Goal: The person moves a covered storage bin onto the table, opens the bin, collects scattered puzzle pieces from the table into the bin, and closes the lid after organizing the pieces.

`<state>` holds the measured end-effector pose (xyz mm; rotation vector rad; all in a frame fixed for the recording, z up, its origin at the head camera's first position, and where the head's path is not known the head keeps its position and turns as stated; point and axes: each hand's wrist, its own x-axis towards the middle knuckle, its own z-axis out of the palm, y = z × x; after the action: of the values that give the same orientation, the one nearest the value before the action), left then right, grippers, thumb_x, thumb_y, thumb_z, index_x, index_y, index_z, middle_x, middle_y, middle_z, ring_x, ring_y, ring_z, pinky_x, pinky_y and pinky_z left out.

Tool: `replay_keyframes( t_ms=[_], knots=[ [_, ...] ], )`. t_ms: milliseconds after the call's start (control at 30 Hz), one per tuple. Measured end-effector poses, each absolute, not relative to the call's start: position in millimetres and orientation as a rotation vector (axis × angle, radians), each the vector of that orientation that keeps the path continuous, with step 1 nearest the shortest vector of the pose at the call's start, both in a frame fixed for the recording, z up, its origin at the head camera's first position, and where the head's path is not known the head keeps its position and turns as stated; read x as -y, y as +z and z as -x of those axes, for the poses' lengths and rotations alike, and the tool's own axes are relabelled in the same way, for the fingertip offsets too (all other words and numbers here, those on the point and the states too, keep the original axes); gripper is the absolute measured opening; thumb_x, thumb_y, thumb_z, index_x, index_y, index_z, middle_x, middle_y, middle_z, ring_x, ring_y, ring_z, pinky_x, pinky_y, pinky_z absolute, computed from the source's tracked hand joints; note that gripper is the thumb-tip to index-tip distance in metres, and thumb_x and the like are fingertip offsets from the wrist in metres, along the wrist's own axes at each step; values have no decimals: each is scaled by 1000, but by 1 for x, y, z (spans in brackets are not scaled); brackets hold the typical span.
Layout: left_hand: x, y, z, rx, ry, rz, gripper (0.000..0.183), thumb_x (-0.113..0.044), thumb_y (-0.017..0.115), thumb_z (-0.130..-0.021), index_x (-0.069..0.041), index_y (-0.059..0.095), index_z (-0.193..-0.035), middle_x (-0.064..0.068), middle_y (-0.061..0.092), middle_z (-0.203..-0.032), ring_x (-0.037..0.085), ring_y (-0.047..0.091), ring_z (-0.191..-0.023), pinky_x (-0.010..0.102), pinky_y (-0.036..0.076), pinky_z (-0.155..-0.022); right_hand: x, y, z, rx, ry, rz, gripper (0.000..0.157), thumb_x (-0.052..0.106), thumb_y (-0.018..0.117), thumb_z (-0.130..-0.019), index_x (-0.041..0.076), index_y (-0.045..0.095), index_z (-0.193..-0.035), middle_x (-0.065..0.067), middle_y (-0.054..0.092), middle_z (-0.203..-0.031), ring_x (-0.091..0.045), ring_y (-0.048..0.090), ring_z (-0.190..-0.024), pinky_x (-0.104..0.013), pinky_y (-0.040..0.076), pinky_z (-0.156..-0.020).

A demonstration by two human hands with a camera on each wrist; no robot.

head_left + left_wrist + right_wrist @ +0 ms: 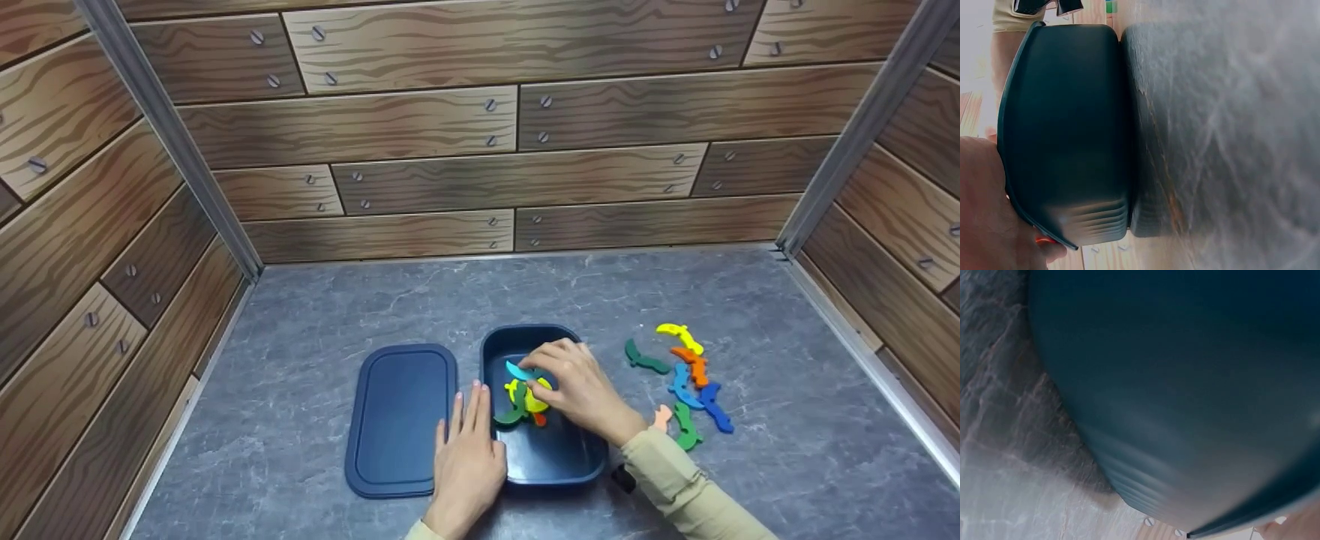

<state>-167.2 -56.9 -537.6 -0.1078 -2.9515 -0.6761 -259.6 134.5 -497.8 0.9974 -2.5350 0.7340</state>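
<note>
Turquoise piece being pinched by R hand, L hand straight-fingered; box prob. being filled, release being needed next.

Glare brightens the box, and the right-wrist view blurs.

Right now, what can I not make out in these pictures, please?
Head view: part of the turquoise piece, hidden by the right hand.
Head view: part of the peach piece, hidden by the right sleeve.
Both wrist views: the inside of the box, hidden by its outer wall.
</note>
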Motion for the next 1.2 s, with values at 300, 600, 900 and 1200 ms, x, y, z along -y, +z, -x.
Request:
replay_keyframes(
  t_ms=[300,600,900,1200],
  knots=[
    [57,-537,167,2970,-696,106,66,-19,49,-94,-13,29,-156,-1,22,-162,28,18,-148,61,22,-111,-131,-499,261,2573,704,-999,21,22,74,-88,23,73,-109,10,65,-108,-13,52,-101,-40,41,-87],
    [57,-537,168,2980,-702,97,65,-20,49,-95,-14,29,-157,-1,22,-162,27,18,-148,62,22,-111,-130,-500,261,2592,694,-990,21,21,75,-87,22,73,-108,9,66,-107,-15,53,-102,-41,41,-88],
    [58,-537,167,2975,-685,110,66,-20,49,-95,-13,29,-157,-1,22,-162,27,18,-148,61,23,-111,-129,-505,259,2532,719,-1000,26,24,76,-86,21,73,-112,4,65,-117,-19,54,-110,-45,41,-90],
    [57,-538,168,2966,-676,91,66,-20,49,-94,-13,29,-156,0,23,-162,28,19,-147,62,23,-110,-133,-505,255,2512,766,-948,24,23,77,-86,22,72,-110,6,64,-115,-18,54,-109,-44,42,-88]
  ],
)
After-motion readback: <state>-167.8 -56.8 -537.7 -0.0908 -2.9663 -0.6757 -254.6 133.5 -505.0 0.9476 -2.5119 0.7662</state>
